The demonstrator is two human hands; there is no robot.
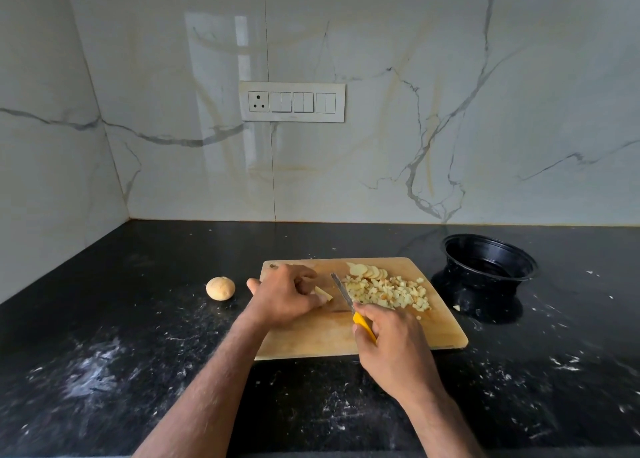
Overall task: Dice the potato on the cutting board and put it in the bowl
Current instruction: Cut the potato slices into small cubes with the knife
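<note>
Nearest the camera, the right hand (391,340) grips a yellow-handled knife (349,305) over the near part of the cutting board (311,340), its blade angled toward the board's far side. Left of the blade, the left hand (287,295) curls over a remaining potato piece (323,293), pinning it to the board. To cut well, I judge the fingertips should stay tucked back while the blade comes straight down in even slices. Right of the blade lies the diced pile (391,293), with uncut slices (367,271) behind it. Off the board's left edge sits a whole potato (220,288); beyond its far right corner stands the black bowl (488,260), with no dice visible inside it.
</note>
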